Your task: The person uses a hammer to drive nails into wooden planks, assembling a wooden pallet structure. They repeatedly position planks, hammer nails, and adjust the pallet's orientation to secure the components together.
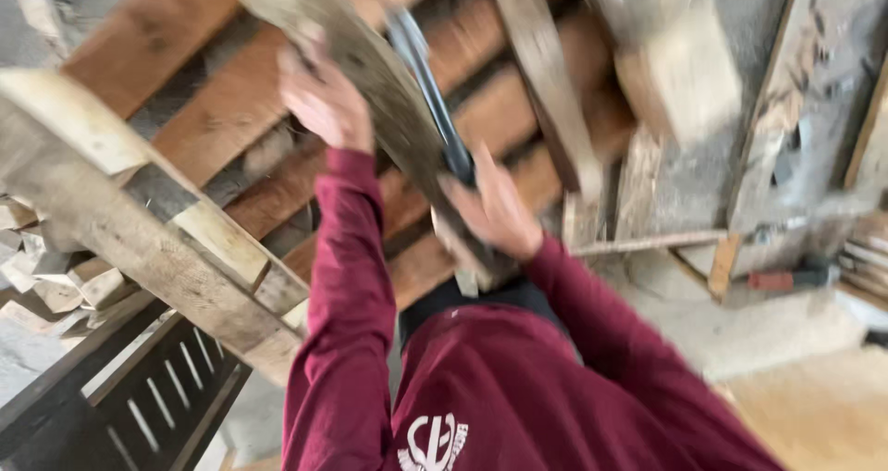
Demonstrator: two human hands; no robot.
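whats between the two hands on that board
In the head view, the grey weathered board spans from left hand to right hand, with a dark blue bar lying along its edge.

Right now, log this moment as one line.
left hand: grips grey plank | right hand: on plank's lower end by dark bar | behind: wooden pallet | picture blurred

My sleeves (344,277) are maroon, the plank (370,73) I hold is weathered grey, the pallet boards (231,110) reddish-brown
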